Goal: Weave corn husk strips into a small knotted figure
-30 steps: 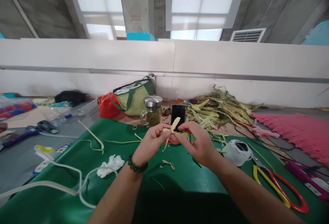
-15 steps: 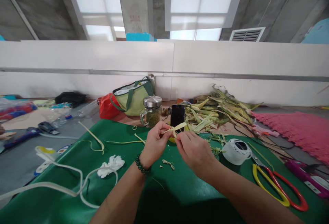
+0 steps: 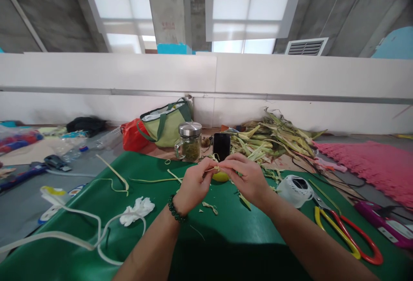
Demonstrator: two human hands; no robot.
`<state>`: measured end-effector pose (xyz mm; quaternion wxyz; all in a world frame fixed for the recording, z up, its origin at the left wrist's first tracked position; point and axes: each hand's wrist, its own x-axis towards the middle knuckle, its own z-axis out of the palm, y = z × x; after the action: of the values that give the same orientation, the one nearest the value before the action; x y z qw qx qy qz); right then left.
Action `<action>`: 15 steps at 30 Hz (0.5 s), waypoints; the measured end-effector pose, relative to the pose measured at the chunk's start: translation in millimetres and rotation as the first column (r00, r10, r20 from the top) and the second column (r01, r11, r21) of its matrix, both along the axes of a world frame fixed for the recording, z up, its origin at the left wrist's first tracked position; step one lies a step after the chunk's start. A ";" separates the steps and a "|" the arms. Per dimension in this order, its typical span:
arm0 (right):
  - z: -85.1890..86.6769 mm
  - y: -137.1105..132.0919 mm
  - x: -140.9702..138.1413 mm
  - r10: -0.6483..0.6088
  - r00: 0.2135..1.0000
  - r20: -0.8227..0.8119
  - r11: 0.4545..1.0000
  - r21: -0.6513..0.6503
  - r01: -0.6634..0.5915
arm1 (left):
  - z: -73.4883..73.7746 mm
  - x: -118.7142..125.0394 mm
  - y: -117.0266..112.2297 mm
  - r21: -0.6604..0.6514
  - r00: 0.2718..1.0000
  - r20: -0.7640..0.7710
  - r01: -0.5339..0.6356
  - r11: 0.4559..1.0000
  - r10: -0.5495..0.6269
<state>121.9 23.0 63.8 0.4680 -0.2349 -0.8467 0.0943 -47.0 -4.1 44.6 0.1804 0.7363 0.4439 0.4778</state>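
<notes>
My left hand (image 3: 194,183), a dark bead bracelet at its wrist, pinches a small pale corn husk piece (image 3: 215,168) between thumb and fingers. My right hand (image 3: 249,179) meets it fingertip to fingertip, closed on the same husk. Most of the piece is hidden by my fingers. Below my right hand shows a greenish husk strip (image 3: 245,201); whether it joins the held piece I cannot tell. A yellow round object (image 3: 220,176) sits just behind my hands, with an upright phone (image 3: 221,145) farther back.
Corn husks (image 3: 277,132) lie heaped at the back right. A glass jar (image 3: 189,143) and a green bag (image 3: 167,124) stand behind the green sheet (image 3: 226,225). Scissors (image 3: 350,229) and a white roll (image 3: 295,190) lie right; crumpled tissue (image 3: 138,211) and white cord (image 3: 71,238) lie left.
My hands have come closer together and the right has turned inward over the husk. The broad husk end that stuck out between them is now covered. A greenish strip shows below my right hand.
</notes>
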 end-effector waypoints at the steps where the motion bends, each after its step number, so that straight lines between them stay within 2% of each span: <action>1: -0.4 0.7 -0.1 -0.010 1.000 -0.007 0.998 0.064 0.011 | 0.0 0.3 -0.2 0.005 1.000 0.005 0.004 1.000 -0.004; 3: -2.3 1.8 -1.3 -0.030 0.999 -0.029 0.994 0.105 0.033 | -0.2 1.7 -0.9 0.009 0.999 0.050 0.009 1.000 -0.010; 7: -8.1 3.6 -5.2 -0.109 0.988 -0.114 0.994 -0.020 0.108 | -1.7 4.9 -1.8 0.021 0.987 0.151 -0.055 0.998 0.052; 9: -10.0 3.9 -6.2 -0.119 0.983 -0.139 0.993 -0.020 0.117 | -3.3 6.0 -1.4 0.036 0.982 0.170 -0.086 0.996 0.079; 12: -10.0 2.8 -6.7 -0.092 0.989 -0.116 0.984 0.140 0.108 | -5.4 7.0 -0.2 0.026 0.974 0.213 -0.090 0.996 0.083; 15: -8.3 0.7 -7.6 -0.094 0.993 -0.068 0.950 0.293 0.110 | -5.2 8.4 0.7 -0.026 0.948 0.308 -0.070 0.997 0.075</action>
<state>114.3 23.8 55.6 0.5245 -0.2028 -0.8253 -0.0518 -38.6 -3.4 39.4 0.2353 0.6343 0.4405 0.5902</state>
